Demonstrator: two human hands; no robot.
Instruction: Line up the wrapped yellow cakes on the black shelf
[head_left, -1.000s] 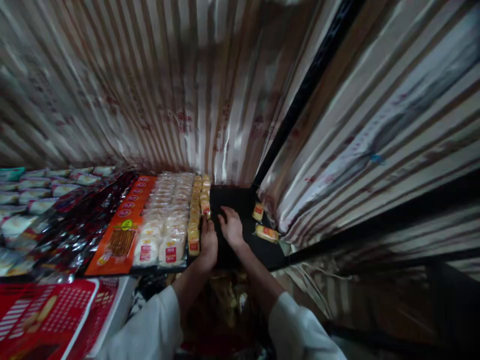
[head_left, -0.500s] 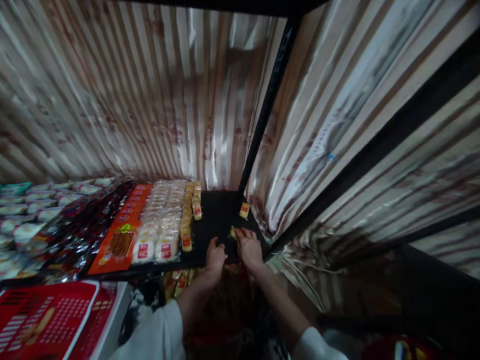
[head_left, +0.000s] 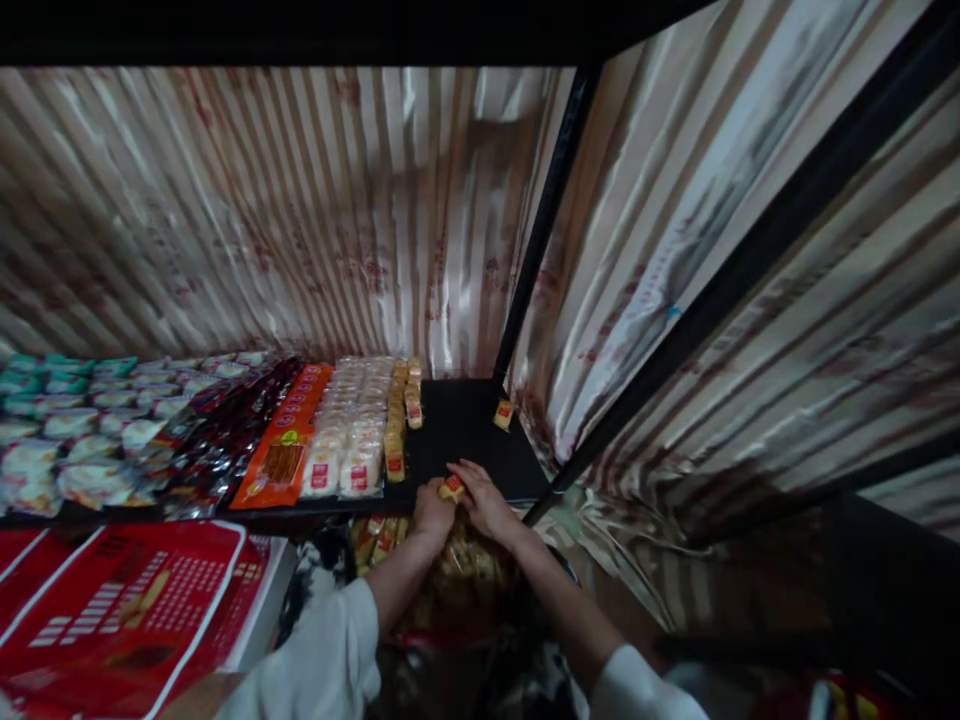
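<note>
Between my two hands, at the front edge of the black shelf (head_left: 469, 440), is a small yellow wrapped snack packet (head_left: 451, 488) with a red label. My left hand (head_left: 433, 510) is closed at its left side. The fingers of my right hand (head_left: 484, 500) bend over it from the right, pressed against it. Similar yellow packets (head_left: 394, 450) stand in rows on the shelf, left of my hands. One more packet (head_left: 503, 413) lies apart near the back right post. Below my hands, more yellow packets (head_left: 472, 560) fill a container whose shape is dim.
Left along the shelf are white wrapped packs (head_left: 360, 460), an orange snack bag (head_left: 281, 450), dark shiny packets (head_left: 225, 440) and whitish bags (head_left: 97, 440). A red printed box (head_left: 142, 610) sits at lower left. Black posts (head_left: 544, 220) and striped curtain (head_left: 337, 200) enclose the shelf.
My right hand has come left and nearer to me, bringing the yellow packet to my left hand. Both hands now meet at the shelf's front edge. The view has shifted slightly.
</note>
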